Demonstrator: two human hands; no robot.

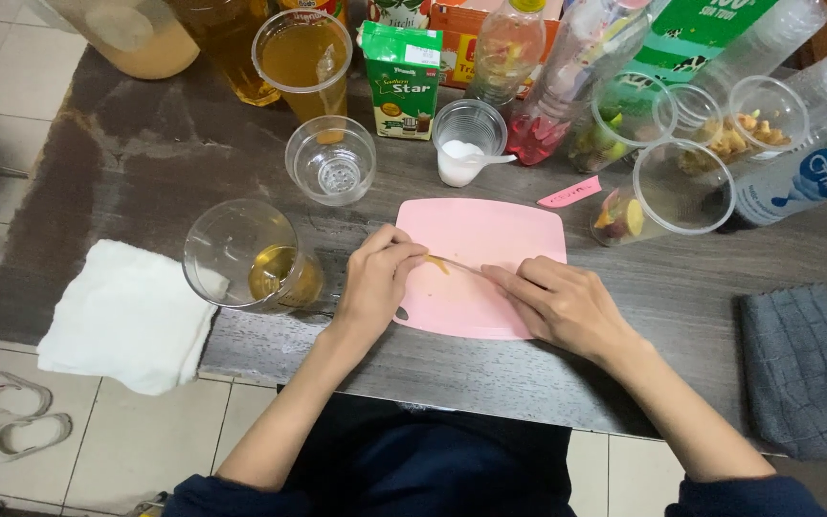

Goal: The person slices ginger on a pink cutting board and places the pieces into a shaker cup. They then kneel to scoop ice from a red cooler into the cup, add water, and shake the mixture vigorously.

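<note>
You're at a home drinks-making corner: a dark wood-grain table (pixel 145 153) on pale floor tiles (pixel 126 450) (sandals (pixel 11 412) lying there), crowded with clear plastic cups (pixel 332 158) and a pink plastic cutting board (pixel 490 239).

My right hand (pixel 567 304) hides the handle of the thin blade, and the yellow bit (pixel 437 263) under my left hand (pixel 375 278) is too small to identify. The top edge cuts off the bottles (pixel 514 43) and jug (pixel 136 38).
</note>
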